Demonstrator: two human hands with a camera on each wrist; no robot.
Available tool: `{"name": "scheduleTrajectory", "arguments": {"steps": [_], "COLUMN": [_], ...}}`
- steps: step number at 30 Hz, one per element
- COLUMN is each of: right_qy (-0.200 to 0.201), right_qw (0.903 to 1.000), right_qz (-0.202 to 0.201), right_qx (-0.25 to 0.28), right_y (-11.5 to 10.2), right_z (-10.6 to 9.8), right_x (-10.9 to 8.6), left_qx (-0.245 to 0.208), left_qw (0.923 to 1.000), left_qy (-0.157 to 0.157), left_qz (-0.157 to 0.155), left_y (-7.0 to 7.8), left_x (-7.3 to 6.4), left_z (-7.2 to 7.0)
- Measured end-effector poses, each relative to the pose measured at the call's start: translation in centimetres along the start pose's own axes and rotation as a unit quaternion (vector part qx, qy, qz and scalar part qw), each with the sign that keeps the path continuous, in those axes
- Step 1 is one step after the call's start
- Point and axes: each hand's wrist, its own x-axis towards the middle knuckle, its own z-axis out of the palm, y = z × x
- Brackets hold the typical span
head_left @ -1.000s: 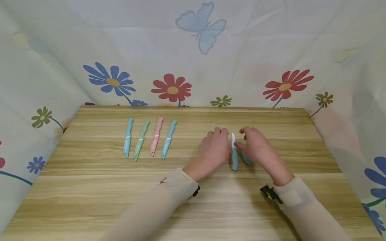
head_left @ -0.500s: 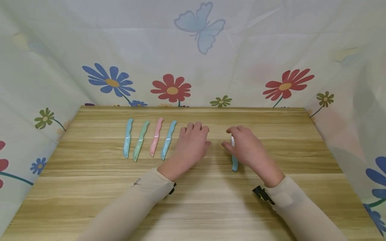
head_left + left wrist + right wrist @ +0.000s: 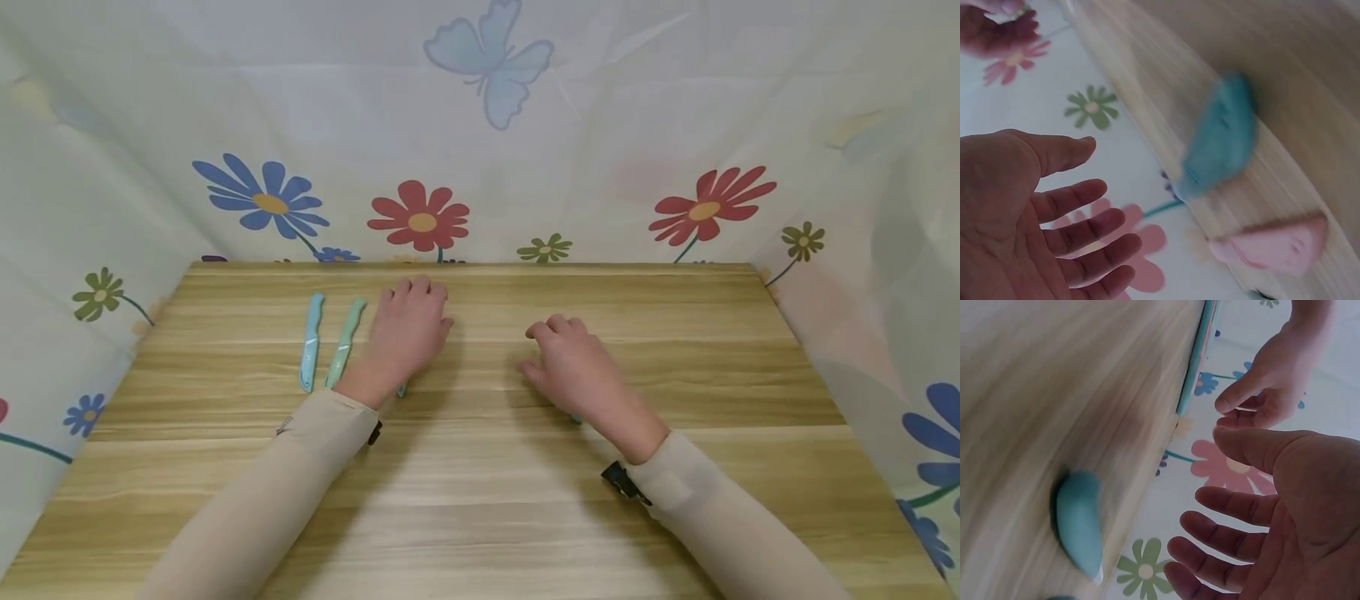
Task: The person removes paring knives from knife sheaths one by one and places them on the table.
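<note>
My left hand [image 3: 408, 329] hovers over the right end of a row of sheathed paring knives, its fingers loosely spread and holding nothing. In the left wrist view a blue knife [image 3: 1225, 137] and a pink knife [image 3: 1275, 247] lie below it, apart from the palm [image 3: 997, 219]. Mostly covered by my right hand [image 3: 581, 371] in the head view is an unsheathed blue knife. The right wrist view shows its blue handle [image 3: 1079, 519] on the table, with a bit of white blade. My right fingers are relaxed and hold nothing.
Farther left in the row lie another blue knife [image 3: 312, 342] and a green knife [image 3: 346, 342]. The wooden table [image 3: 465, 500] ends at a flower-printed cloth [image 3: 607, 150] at the back and sides. A dark blue edge, likely the loose sheath [image 3: 1063, 598], shows low in the right wrist view.
My left hand has moved left from beside the unsheathed knife to above the row, covering the pink knife and most of one blue knife. My right hand has shifted left over the unsheathed knife.
</note>
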Motion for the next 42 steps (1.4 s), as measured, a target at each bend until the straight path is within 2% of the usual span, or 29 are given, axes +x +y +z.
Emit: {"name": "scheduleTrajectory", "arguments": {"steps": [7,18,30,37,42], "right_qy": [-0.003,-0.016,-0.037,-0.045,-0.052], "right_qw": [0.9998,0.9997,0.9988,0.9986,0.9982], "right_qz": [-0.013,-0.007,-0.011,-0.012,-0.011], "right_qx": [-0.017,-0.017,-0.031,-0.026,-0.030], "right_y": [-1.2,-2.7,-4.5,-5.4,-5.9], "right_z": [0.6,1.4,1.9,2.3,2.9], "right_x": [0.4,1.1,1.8,2.2,2.4], "left_qx": [-0.011,-0.005,0.024,0.033,0.036], "left_qw": [0.9993,0.9970,0.9962,0.9924,0.9901], "left_qy": [-0.031,-0.068,-0.071,-0.090,-0.090], "left_qz": [-0.020,-0.036,-0.044,-0.077,-0.102], "left_y": [-2.6,-4.1,-4.1,-3.6,-3.1], "left_x": [1.3,4.0,5.5,6.0,6.0], "left_z": [1.0,2.4,3.3,3.3,3.2]}}
